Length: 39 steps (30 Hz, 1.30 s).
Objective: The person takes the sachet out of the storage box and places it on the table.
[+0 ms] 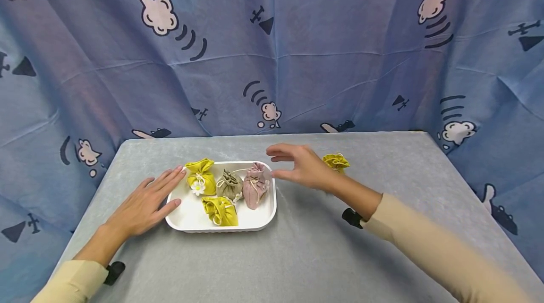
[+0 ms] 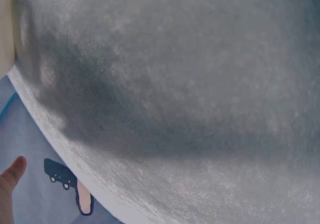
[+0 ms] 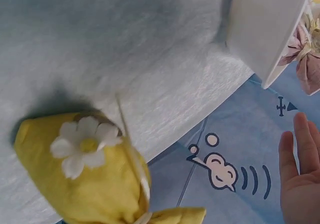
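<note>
A white tray (image 1: 182,215) holds several small drawstring pouches. Inside it are a yellow pouch (image 1: 207,184) with a white flower at the back left, a grey-green pouch (image 1: 230,187), a pink pouch (image 1: 254,190) at the right, and a front yellow pouch (image 1: 225,213). My left hand (image 1: 142,205) lies with straight fingers against the tray's left rim. My right hand (image 1: 308,167) hovers by the right rim near the pink pouch, fingers relaxed and holding nothing. Behind its wrist another yellow pouch (image 3: 85,164) with a white flower sits on the table, partly hidden in the head view.
The grey table (image 1: 293,265) extends in front of the tray and to its right. A blue patterned curtain (image 1: 323,76) hangs behind the table's back edge and along its sides. Black wrist straps (image 1: 352,218) show below both sleeves.
</note>
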Each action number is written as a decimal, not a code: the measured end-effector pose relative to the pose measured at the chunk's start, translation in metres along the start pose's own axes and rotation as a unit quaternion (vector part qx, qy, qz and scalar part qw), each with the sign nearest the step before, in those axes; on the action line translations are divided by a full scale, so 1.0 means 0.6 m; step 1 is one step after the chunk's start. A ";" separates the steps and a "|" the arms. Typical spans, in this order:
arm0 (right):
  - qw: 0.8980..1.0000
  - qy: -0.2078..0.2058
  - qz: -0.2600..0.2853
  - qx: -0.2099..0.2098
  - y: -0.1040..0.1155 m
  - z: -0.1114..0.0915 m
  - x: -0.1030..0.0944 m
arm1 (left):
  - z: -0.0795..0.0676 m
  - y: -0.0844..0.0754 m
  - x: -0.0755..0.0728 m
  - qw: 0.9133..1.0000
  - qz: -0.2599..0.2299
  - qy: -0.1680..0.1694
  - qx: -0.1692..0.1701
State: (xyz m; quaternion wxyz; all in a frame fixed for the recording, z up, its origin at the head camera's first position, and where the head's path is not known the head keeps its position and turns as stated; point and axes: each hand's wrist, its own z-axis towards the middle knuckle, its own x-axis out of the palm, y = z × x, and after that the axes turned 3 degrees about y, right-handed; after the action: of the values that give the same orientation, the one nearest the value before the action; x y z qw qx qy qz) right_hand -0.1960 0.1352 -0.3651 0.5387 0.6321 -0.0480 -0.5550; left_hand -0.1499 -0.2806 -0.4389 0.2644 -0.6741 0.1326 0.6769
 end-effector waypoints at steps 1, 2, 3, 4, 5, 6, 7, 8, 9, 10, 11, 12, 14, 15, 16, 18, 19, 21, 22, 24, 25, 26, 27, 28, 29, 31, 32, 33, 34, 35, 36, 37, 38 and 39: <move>1.000 0.003 0.002 0.004 0.000 0.001 0.002 | 0.000 0.000 0.000 1.000 0.000 -0.001 0.001; 1.000 0.006 0.002 0.008 0.000 0.003 0.005 | 0.000 0.000 0.000 1.000 0.000 -0.002 0.001; 1.000 0.009 0.002 0.011 0.001 0.004 0.007 | 0.000 0.000 0.000 1.000 0.000 -0.003 0.002; 1.000 0.013 0.003 0.014 0.000 0.006 0.010 | 0.000 0.000 0.000 1.000 0.000 -0.003 0.003; 1.000 0.016 0.004 0.014 0.000 0.007 0.012 | 0.000 0.000 -0.001 1.000 0.000 -0.003 0.003; 1.000 0.019 0.003 0.014 0.001 0.009 0.015 | 0.000 0.000 0.000 1.000 0.000 -0.002 0.002; 1.000 0.022 0.003 0.013 0.001 0.011 0.017 | 0.000 0.000 0.000 1.000 -0.001 -0.001 0.001; 1.000 0.025 0.003 0.012 0.002 0.012 0.020 | 0.000 0.000 0.000 1.000 -0.001 0.001 0.000; 1.000 0.026 0.001 0.011 0.003 0.014 0.022 | 0.000 0.000 0.000 1.000 -0.001 0.001 -0.001; 1.000 0.027 -0.001 0.011 0.003 0.016 0.024 | 0.000 0.000 0.000 1.000 -0.001 0.002 -0.002; 1.000 0.028 -0.003 0.012 0.004 0.017 0.026 | 0.000 0.000 0.000 1.000 -0.002 0.003 -0.002; 0.999 0.030 -0.005 0.013 0.005 0.019 0.028 | 0.000 0.000 0.000 1.000 -0.001 0.003 -0.002; 0.999 0.033 -0.009 0.015 0.006 0.021 0.032 | 0.001 0.001 0.000 1.000 -0.002 0.002 0.000; 0.999 0.034 -0.010 0.017 0.005 0.022 0.033 | 0.001 0.001 0.000 1.000 -0.001 0.001 0.002; 0.999 0.034 -0.009 0.019 0.006 0.024 0.035 | 0.001 0.001 0.000 1.000 -0.001 0.001 0.002; 0.999 0.037 -0.005 0.021 0.007 0.025 0.037 | 0.001 0.002 0.000 1.000 -0.001 0.000 0.004; 0.999 0.038 -0.004 0.022 0.008 0.027 0.039 | 0.001 0.002 0.000 1.000 -0.002 0.000 0.005; 0.999 0.041 -0.002 0.023 0.010 0.029 0.041 | 0.001 0.002 0.000 1.000 -0.001 -0.001 0.006; 0.999 0.043 -0.001 0.024 0.011 0.031 0.043 | 0.001 0.002 -0.001 1.000 -0.001 -0.002 0.006; 0.999 0.047 -0.001 0.026 0.011 0.034 0.046 | 0.001 0.002 -0.001 1.000 -0.001 -0.003 0.007; 0.998 0.048 -0.004 0.028 0.011 0.036 0.048 | 0.001 0.002 0.000 1.000 -0.001 -0.003 0.007; 0.998 0.050 -0.006 0.027 0.011 0.037 0.050 | 0.000 0.002 0.000 1.000 -0.001 -0.004 0.006; 0.998 0.051 -0.008 0.027 0.011 0.038 0.051 | 0.000 0.002 0.000 1.000 -0.001 -0.004 0.006; 0.998 0.053 -0.012 0.028 0.011 0.040 0.053 | 0.000 0.002 0.000 1.000 -0.001 -0.004 0.006; 0.998 0.054 -0.015 0.026 0.010 0.041 0.054 | 0.000 0.002 0.000 1.000 -0.001 -0.004 0.005; 0.998 0.055 -0.023 0.024 0.010 0.043 0.057 | 0.000 0.002 0.001 1.000 0.000 -0.002 0.004; 0.998 0.056 -0.027 0.022 0.010 0.044 0.057 | 0.000 0.002 0.001 1.000 0.000 -0.002 0.004; 0.998 0.057 -0.030 0.021 0.010 0.045 0.058 | 0.000 0.002 0.001 1.000 0.000 -0.002 0.004; 0.998 0.057 -0.031 0.019 0.009 0.046 0.059 | 0.000 0.002 0.001 1.000 0.000 -0.001 0.003; 0.998 0.058 -0.031 0.018 0.009 0.046 0.060 | 0.000 0.002 0.001 1.000 -0.001 -0.001 0.004; 0.998 0.059 -0.031 0.017 0.009 0.047 0.061 | 0.001 0.002 0.001 1.000 -0.001 -0.002 0.004; 0.998 0.060 -0.029 0.016 0.008 0.047 0.062 | 0.001 0.002 0.001 1.000 -0.002 -0.002 0.004; 0.998 0.062 -0.026 0.015 0.008 0.048 0.063 | 0.001 0.003 0.001 1.000 -0.002 -0.003 0.005; 0.998 0.063 -0.023 0.016 0.008 0.048 0.065 | 0.001 0.003 0.001 1.000 -0.002 -0.004 0.005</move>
State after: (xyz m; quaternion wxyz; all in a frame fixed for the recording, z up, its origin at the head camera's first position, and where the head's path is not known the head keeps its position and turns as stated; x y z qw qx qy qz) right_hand -0.2004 0.0896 -0.3810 0.5176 0.6754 -0.0084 -0.5252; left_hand -0.1511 -0.2816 -0.4399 0.2696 -0.6703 0.1332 0.6784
